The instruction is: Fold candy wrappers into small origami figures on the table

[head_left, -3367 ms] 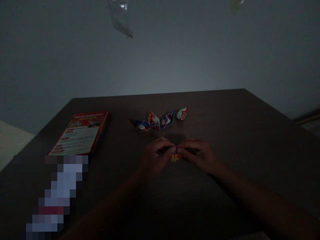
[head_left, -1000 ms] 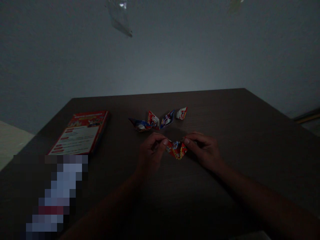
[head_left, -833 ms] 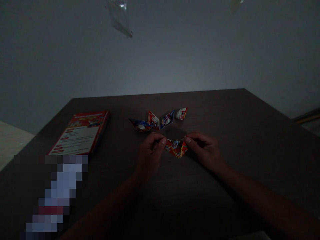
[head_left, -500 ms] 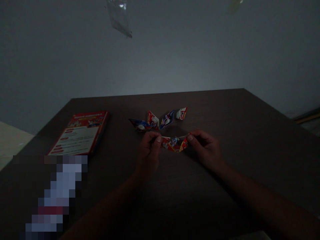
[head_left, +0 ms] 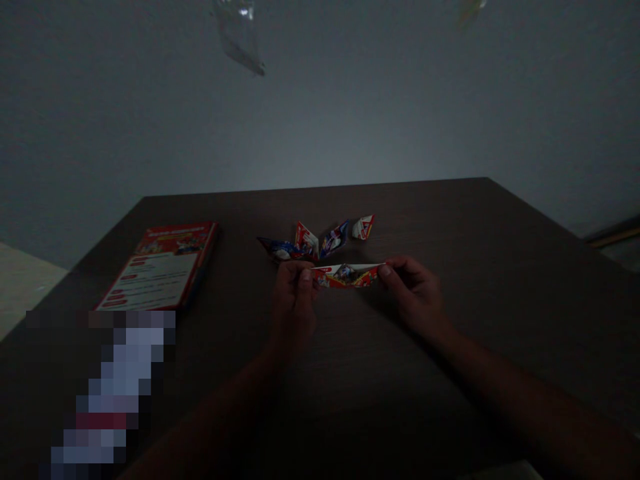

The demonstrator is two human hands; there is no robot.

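A folded paper boat (head_left: 347,275), red with printed pictures and a white upper edge, is stretched level between my hands above the table. My left hand (head_left: 296,300) pinches its left end between thumb and fingers. At the other end, the thumb and fingers of my right hand (head_left: 414,293) are closed on its tip. Just beyond lie other folded paper pieces: a dark blue one (head_left: 280,249), a red and white one (head_left: 307,239), a blue one (head_left: 334,239) and a small white and red one (head_left: 363,227).
A stack of printed booklets or sheets (head_left: 165,267) with a red and white cover lies on the left of the dark table (head_left: 450,220). A blurred-out patch (head_left: 115,393) covers the lower left. A clear plastic bag (head_left: 240,37) hangs against the pale wall (head_left: 350,113).
My hands have drawn slightly apart, the left one moving a little left. The paper boat between them has gone from a sagging, curved shape to a longer, straighter one.
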